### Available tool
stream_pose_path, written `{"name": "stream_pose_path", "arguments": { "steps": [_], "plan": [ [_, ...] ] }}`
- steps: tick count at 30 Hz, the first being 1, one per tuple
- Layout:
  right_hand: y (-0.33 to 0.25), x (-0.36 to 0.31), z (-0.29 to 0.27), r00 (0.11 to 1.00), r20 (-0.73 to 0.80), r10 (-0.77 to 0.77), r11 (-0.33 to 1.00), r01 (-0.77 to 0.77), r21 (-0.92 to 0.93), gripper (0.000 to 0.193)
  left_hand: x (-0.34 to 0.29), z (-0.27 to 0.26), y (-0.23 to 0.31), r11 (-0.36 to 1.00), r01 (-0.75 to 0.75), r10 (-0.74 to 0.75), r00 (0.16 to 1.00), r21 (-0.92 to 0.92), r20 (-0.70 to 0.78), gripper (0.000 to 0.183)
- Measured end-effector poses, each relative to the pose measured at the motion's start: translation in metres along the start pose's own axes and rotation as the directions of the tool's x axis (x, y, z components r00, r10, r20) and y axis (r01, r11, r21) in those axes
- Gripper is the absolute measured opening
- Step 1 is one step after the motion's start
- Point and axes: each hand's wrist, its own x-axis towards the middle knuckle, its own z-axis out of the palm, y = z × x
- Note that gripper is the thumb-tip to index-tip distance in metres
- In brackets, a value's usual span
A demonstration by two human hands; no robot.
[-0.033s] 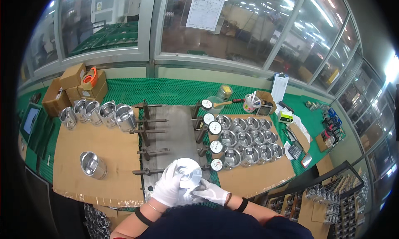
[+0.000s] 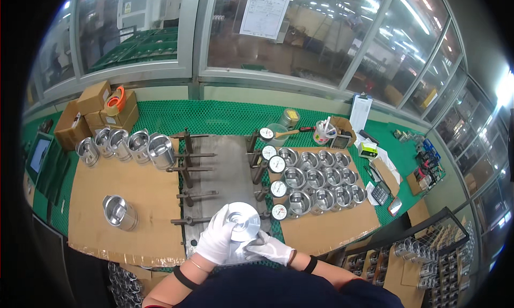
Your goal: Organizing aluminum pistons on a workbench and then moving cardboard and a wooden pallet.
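Note:
Both gloved hands hold a shiny metal piston (image 2: pixel 245 223) over the near end of the grey metal plate (image 2: pixel 229 174). Its round crown faces up toward me. My left hand (image 2: pixel 217 237) grips the left side, with fingers over the rim. Beneath the lower right edge, my right hand (image 2: pixel 271 249) has its fingers closed against the piston's side; some fingertips are hidden. Close to the plate's right edge, a dial gauge (image 2: pixel 279 212) sits on a stand, with several more farther back. Dark metal stands with rods (image 2: pixel 187 177) line the left edge.
One piston (image 2: pixel 120 213) stands on the left cardboard sheet (image 2: pixel 150 233), with several in a row behind it. Rows of pistons (image 2: pixel 316 178) cover the right cardboard (image 2: pixel 321 227). Farther back are small boxes (image 2: pixel 112 115), a tin (image 2: pixel 290 117), a pen cup (image 2: pixel 324 132) and a calculator (image 2: pixel 380 194).

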Motion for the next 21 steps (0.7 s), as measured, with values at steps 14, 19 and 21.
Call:
{"name": "stream_pose_path", "arguments": {
  "steps": [14, 19, 21],
  "plan": [
    [0.005, 0.009, 0.0, 1.0, 0.016, -0.008, 0.966, 0.003, 0.26, 0.08, 0.014, 0.011, -0.013, 0.998, 0.001, -0.002, 1.0, -0.056, -0.024, 0.059],
    [0.001, 0.012, 0.0, 1.0, -0.003, -0.029, 0.965, 0.029, 0.261, 0.073, 0.018, 0.012, -0.017, 0.999, 0.004, -0.005, 0.999, -0.032, -0.036, 0.059],
    [0.007, 0.015, -0.003, 0.996, -0.023, -0.083, 0.973, 0.086, 0.216, 0.074, 0.022, 0.013, -0.017, 0.999, -0.007, 0.005, 0.999, -0.044, -0.038, 0.059]
  ]
}}
